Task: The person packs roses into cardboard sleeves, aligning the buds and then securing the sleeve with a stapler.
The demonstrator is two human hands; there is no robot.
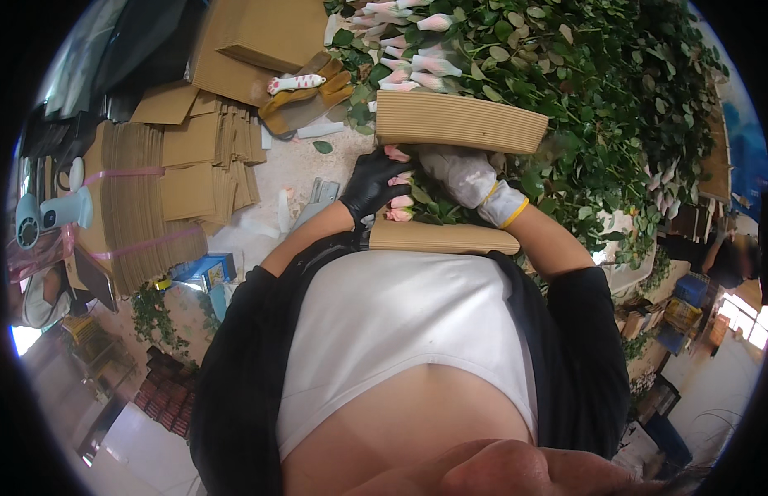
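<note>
Pink roses (399, 201) lie in a row with their green leaves (433, 208) to the right, between two upright parts of corrugated brown cardboard. The far cardboard flap (462, 121) leans over them; the near cardboard edge (442, 239) stands against my shirt. My left hand (369, 186), in a black glove, touches the rose heads from the left with its fingers spread among them. Over the stems and leaves rests my right hand (466, 176), in a grey-white glove with a yellow cuff. Its fingers are hidden by leaves and the far flap.
Many wrapped pink roses (429, 66) and a leafy heap (590, 107) fill the far right. Brown work gloves (305, 103) and a white-handled tool (295, 83) lie beyond my left hand. Stacked flat cardboard (131, 194) and a small handheld fan (61, 212) are at left.
</note>
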